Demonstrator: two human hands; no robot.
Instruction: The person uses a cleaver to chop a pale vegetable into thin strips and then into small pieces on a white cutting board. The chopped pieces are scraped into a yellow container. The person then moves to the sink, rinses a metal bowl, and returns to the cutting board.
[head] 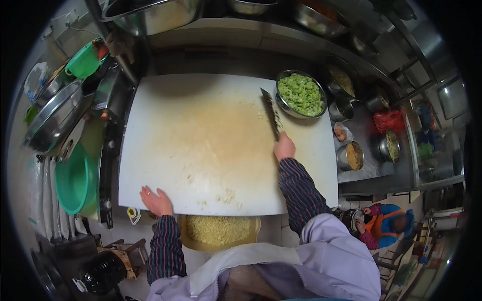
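Note:
My right hand (285, 146) grips the handle of a cleaver (269, 111), whose blade points away from me over the right part of a large white cutting board (226, 146). Pale chopped bits cling along the blade's right side. Just beyond it, a steel bowl of chopped green vegetable (301, 94) sits at the board's far right corner. My left hand (157, 199) is at the near left edge of the board, fingers apart and holding nothing. Scattered pale chopped scraps (227, 196) lie near the front edge. Below that edge stands a yellowish tub of finely chopped pale vegetable (218, 229).
Right of the board are a steel pot with orange-brown contents (353, 156), a bag of eggs (342, 132) and a red plastic bag (389, 120). A green basin (75, 180) and a large steel bowl (54, 116) are at left. Another person (384, 225) sits at lower right.

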